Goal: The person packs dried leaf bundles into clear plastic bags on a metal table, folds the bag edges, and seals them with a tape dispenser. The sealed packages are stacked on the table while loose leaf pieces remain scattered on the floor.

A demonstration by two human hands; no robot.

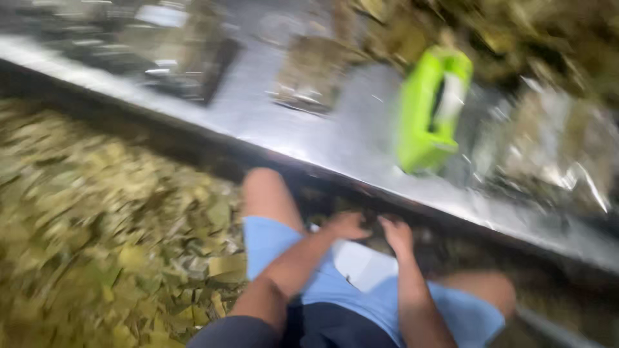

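The view was heavily blurred. The person sat with knees drawn up in light blue shorts (277, 241), both hands low between the legs, just under the edge of the long metal desk (258, 122). The left hand (347, 225) and the right hand (396, 233) rested close together over a pale, flat sheet-like piece (364, 264), perhaps a bag or paper, lying on the lap. The fingers (387, 222) of both hands curled downward, but whether they pinched that piece or only touched it could not be told through the blur.

Judged from this, the main risk was a fumbled grip: with the view swinging and the hands working nearly out of sight below the desk edge, the thin piece could slip off the lap into the heap of dry leaves (97, 225) at the person's left and be lost among them. The bright green container (429, 109) stood near the desk edge, just above the hands; a raised arm could knock it. Clear packets of leaf material (554, 148) lay beside it.
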